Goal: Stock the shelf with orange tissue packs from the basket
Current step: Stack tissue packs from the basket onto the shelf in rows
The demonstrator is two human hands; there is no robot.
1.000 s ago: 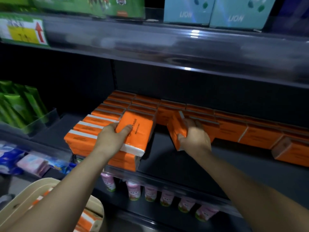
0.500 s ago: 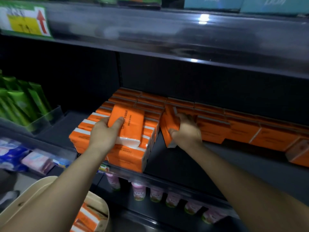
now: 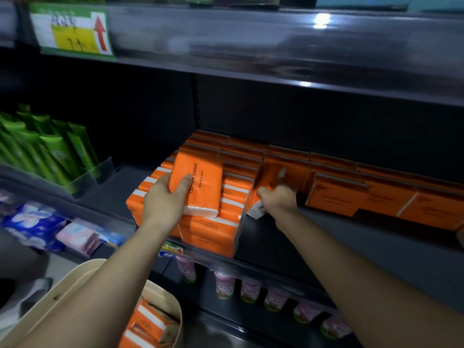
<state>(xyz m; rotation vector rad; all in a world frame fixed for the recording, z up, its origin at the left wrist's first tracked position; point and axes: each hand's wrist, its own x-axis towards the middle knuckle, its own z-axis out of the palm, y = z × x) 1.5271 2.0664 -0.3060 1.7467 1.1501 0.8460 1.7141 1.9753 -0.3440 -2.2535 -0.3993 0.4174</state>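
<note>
At the shelf [image 3: 288, 237] edge sits the front stack [image 3: 213, 229]; my left grip [image 3: 163, 204], curled round an orange tissue pack [image 3: 200, 182] atop it, could nudge it off. My right grip [image 3: 278, 199] pinches an upright pack [image 3: 272, 175] that may jam.

Dim aisle, overhead glare on upper shelf rail [image 3: 319, 21], blurred, bowed edges

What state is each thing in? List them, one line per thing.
Left hand: grips the tilted tissue pack.
Tilted tissue pack: leaning on the front stack, not yet flat.
Right hand: grips the upright tissue pack.
Upright tissue pack: on end beside the front stack, blurred.
Basket: holds spare packs.
Shelf: partly stocked.
</note>
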